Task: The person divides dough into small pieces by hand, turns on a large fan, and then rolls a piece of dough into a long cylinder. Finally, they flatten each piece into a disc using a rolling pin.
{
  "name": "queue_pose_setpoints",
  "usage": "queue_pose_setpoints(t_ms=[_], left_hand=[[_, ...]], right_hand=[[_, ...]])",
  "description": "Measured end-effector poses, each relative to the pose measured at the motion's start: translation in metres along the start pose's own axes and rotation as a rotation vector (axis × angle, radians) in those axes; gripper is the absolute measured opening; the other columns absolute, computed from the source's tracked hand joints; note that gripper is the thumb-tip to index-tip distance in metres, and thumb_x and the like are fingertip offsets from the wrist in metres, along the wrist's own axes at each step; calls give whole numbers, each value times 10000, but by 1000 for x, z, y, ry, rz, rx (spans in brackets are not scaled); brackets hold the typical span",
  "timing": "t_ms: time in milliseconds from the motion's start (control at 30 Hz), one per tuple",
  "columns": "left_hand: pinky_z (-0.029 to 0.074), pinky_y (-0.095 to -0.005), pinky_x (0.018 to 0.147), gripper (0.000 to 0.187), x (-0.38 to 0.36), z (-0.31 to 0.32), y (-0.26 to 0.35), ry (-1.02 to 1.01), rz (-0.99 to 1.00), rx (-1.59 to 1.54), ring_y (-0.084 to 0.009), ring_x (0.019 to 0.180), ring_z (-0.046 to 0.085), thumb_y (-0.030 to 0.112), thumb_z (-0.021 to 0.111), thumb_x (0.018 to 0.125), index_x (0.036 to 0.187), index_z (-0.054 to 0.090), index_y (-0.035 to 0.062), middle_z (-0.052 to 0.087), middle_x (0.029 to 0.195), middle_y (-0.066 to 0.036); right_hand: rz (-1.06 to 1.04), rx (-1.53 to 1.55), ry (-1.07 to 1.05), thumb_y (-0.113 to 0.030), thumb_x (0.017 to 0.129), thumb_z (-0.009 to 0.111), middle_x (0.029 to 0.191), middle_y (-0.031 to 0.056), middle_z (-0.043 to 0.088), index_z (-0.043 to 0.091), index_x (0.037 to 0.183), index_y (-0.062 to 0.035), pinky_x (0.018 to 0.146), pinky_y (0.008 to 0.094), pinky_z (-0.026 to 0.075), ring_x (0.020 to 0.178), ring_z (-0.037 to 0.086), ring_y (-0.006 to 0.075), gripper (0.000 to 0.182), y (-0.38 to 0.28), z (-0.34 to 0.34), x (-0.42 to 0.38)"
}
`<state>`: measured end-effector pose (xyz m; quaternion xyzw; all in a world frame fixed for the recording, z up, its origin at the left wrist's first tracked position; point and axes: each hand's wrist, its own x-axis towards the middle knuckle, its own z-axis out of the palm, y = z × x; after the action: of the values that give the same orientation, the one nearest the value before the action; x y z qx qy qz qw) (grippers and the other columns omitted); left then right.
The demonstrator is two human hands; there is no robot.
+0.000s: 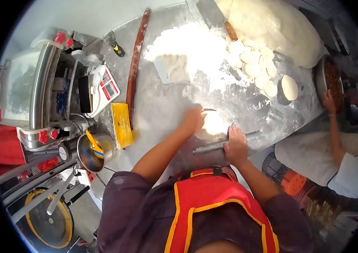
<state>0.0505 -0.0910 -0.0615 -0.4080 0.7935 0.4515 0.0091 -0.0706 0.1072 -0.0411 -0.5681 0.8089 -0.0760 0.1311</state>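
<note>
A flat round of pale dough lies on the metal table in front of me. My left hand is at the dough's left edge, its fingers closed around something too small to make out. Just right of the dough, my right hand rests with its palm down and fingers stretched over a short rolling pin. White flour is heaped beyond my hands. Several dough discs lie in a pile at the upper right.
A long red-brown rod, a scale, a yellow box and a metal pot stand at the left. A large dough mass is at the top right. A co-worker's hand touches a bowl of filling.
</note>
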Motion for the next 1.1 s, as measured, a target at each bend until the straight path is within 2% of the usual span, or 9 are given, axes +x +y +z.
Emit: queue_pose_setpoints(t_ms=[100,233,500,600,733,900,967,1033,1100], left_hand=[[471,-482,803,311,-4,2,1,-190,125,60,-412,914,617,295,594,863,958,629,1,646,934,-240],[477,-460,812,353,24,2,39,-147,75,207,-366,908,625,368,599,841,975,657,47,665,956,-198],[456,-484,864,399,1,18,-37,33,55,-34,-372,989,610,304,586,870,1150,618,22,655,1029,-213],[473,-461,827,383,1,5,-3,-163,45,101,-374,977,612,326,560,869,1140,627,64,651,1040,-206],[480,-459,800,345,21,2,32,-154,106,247,-361,940,625,338,568,844,1076,667,103,669,989,-169],[484,-444,817,311,5,6,-17,58,50,28,-368,950,622,336,601,827,988,672,80,668,1012,-179],[480,-479,800,354,-6,6,-29,-32,62,-12,-402,927,617,293,592,845,1123,610,75,656,994,-215],[480,-479,801,351,-20,-10,-11,-251,147,-5,-406,932,614,285,578,856,1133,599,71,654,992,-220],[481,-470,797,295,-6,-10,13,-182,117,117,-379,925,622,301,568,855,1048,648,93,663,977,-186]], right_hand=[[-17,-6,185,-316,909,527,1410,254,409,447,1317,63,1089,475,287,1300,403,373,563,1,14,39],[73,-44,296,-307,935,491,1414,257,398,426,1333,62,1091,496,280,1316,376,388,548,2,9,139],[18,33,-38,-297,878,585,1395,256,418,425,1326,63,1088,497,288,1295,409,370,597,-7,-6,0],[-58,-17,305,-322,911,543,1371,238,458,470,1304,54,1096,484,288,1301,402,362,548,-3,13,74],[30,-13,250,-348,924,520,1394,215,443,446,1330,46,1103,469,279,1312,393,345,570,-5,2,135],[-33,8,-29,-325,860,604,1393,239,429,413,1333,65,1085,474,299,1299,406,361,642,-8,-9,8],[-24,59,-35,-306,845,627,1387,253,430,423,1320,71,1080,487,302,1305,399,374,640,-4,-7,-4],[-133,-35,324,-313,876,591,1388,254,431,431,1320,66,1080,499,300,1307,396,372,606,-2,17,38],[-9,7,279,-293,919,534,1392,245,430,428,1336,44,1079,485,286,1310,382,373,546,-7,9,103]])
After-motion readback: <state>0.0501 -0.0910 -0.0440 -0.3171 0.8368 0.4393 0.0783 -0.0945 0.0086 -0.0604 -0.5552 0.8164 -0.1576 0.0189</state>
